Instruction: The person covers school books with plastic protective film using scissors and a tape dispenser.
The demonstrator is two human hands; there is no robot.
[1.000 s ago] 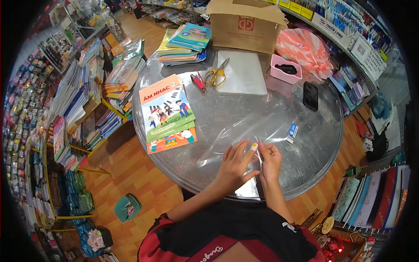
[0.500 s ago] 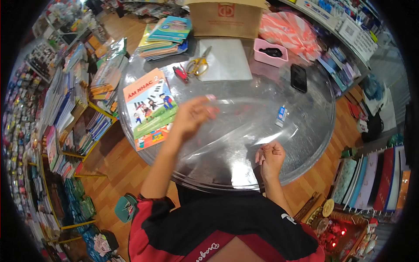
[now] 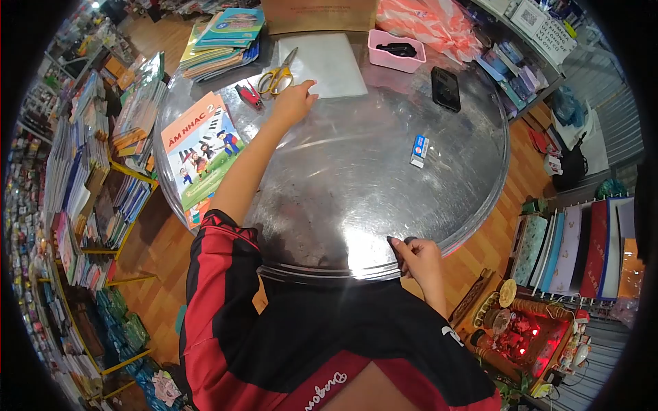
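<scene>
1. The round metal worktop (image 3: 329, 185) carries everything. Its broad middle is bare, so a low, straight arm path across it would probably serve best.
2. The stack of clear sheets (image 3: 325, 65) lies flat on the far part of the worktop, left of the pink tray (image 3: 395, 64). To draw off one sheet cleanly, the person would do well to separate a single near corner with a fingertip rather than drag the stack.
3. The music book (image 3: 199, 154) lies left of the outstretched forearm; keeping the sleeve lifted should avoid nudging it.
4. The scissors (image 3: 282, 70) lie with the blades across the stack's left edge and the yellow handles just off it. Care is advisable here, since pulling a sheet could bring them along.
5. The left hand (image 3: 293, 104) is at the stack's near left corner, fingers partly extended and fairly narrow. Whether they touch or pinch a sheet cannot be told.
6. The right hand (image 3: 423, 262) is by the near rim, thumb and fingers close together. Whether it holds anything is unclear.
7. The red tool (image 3: 249, 96) lies just left of the handles, apart from the fingers.
8. The small blue-and-white box (image 3: 419, 150) lies well apart from both hands.
</scene>
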